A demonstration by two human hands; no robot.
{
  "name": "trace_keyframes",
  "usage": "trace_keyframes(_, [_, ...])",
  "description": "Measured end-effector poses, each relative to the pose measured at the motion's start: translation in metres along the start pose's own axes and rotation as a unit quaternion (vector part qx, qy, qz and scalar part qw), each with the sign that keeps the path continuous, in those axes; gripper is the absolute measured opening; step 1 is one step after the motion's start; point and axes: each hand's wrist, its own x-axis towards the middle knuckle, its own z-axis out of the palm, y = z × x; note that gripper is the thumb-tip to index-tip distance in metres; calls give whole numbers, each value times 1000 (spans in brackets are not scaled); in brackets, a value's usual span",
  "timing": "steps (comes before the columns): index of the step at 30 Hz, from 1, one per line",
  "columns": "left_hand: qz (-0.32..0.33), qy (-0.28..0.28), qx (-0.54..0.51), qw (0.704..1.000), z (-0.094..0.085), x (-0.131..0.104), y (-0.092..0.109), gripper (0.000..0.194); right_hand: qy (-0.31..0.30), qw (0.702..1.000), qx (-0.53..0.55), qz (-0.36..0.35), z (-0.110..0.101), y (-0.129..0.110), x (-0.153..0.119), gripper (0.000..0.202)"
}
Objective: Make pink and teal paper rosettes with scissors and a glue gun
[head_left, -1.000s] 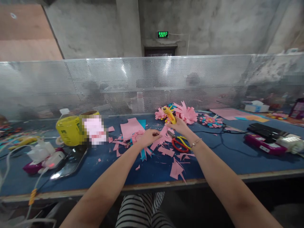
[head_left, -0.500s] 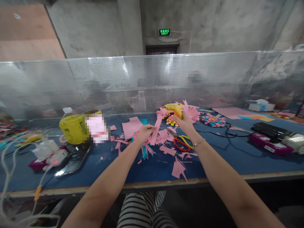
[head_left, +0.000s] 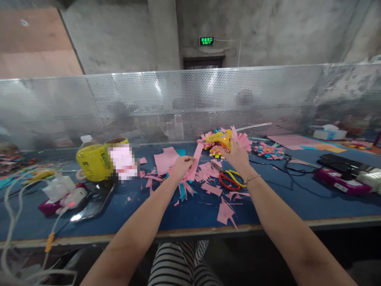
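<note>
Between the fingers of my left hand (head_left: 182,167) is the lower part of a pink paper strip (head_left: 197,156), which slants up and away to the right. My right hand (head_left: 237,157) is wrapped round the handle of a yellow hot glue gun (head_left: 219,137), its nozzle facing left and a clear glue stick (head_left: 256,126) sticking out behind. Below and behind the gun lie paper flowers (head_left: 216,152) in pink, yellow and blue. Pliers (head_left: 230,179) with one red and one yellow handle rest on the table just in front of my right hand.
Pink paper scraps (head_left: 225,212) litter the blue table (head_left: 127,214). On the left stand a yellow-labelled bottle (head_left: 93,161), a phone (head_left: 97,200) and a purple power strip (head_left: 49,206) with chargers. Another power strip (head_left: 342,180) lies right. A perforated metal screen (head_left: 143,103) runs along the back.
My right hand has lifted the glue gun slightly and tipped it, so the glue stick now shows behind it. My left hand keeps its hold on the pink strip.
</note>
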Motion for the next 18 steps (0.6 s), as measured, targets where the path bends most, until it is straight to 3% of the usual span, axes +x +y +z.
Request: trace_keyframes(18, [-13,6,-22,1000,1,1,-1,26,-8,1000,-6,-20,-3,0,1,44])
